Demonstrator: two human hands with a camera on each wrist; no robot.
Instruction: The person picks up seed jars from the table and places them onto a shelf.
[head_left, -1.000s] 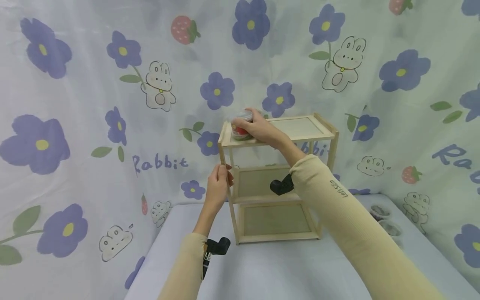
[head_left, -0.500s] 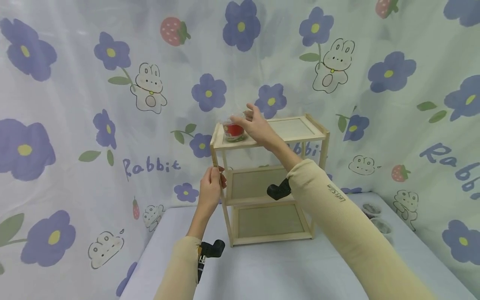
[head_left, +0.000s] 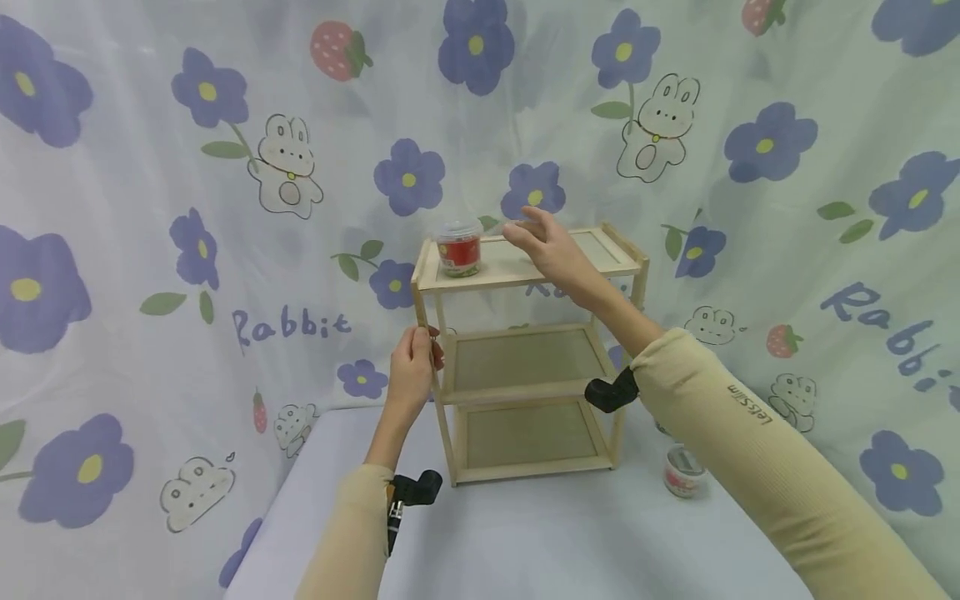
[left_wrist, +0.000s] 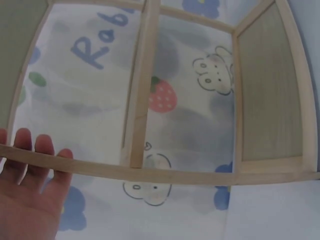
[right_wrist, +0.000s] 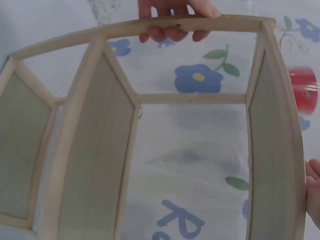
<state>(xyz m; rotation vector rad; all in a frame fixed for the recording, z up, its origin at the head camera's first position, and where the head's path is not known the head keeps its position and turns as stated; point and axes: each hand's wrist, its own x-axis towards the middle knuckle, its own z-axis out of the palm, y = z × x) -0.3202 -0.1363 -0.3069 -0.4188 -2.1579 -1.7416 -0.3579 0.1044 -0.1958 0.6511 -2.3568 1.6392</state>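
Observation:
A three-tier wooden shelf rack (head_left: 525,362) stands on the table. Near the left end of its top tier sits a clear plastic jar (head_left: 460,250) with a red label, upright, lid on. My left hand (head_left: 412,367) holds the rack's front left post; in the left wrist view the fingers (left_wrist: 44,145) curl over that wooden bar. Over the top tier, right of the jar and apart from it, my right hand (head_left: 555,250) has its fingers extended and holds nothing. The right wrist view catches only part of that hand (right_wrist: 314,192) at its edge.
To the right of the rack, a small plastic tub (head_left: 684,471) stands on the white-covered table (head_left: 525,533). Another container behind it is mostly hidden by my right forearm. A patterned curtain (head_left: 360,125) hangs behind and at the sides.
My right hand has let go of the jar and moved right, away from it. The jar stays on the top tier. My left hand keeps its hold on the post.

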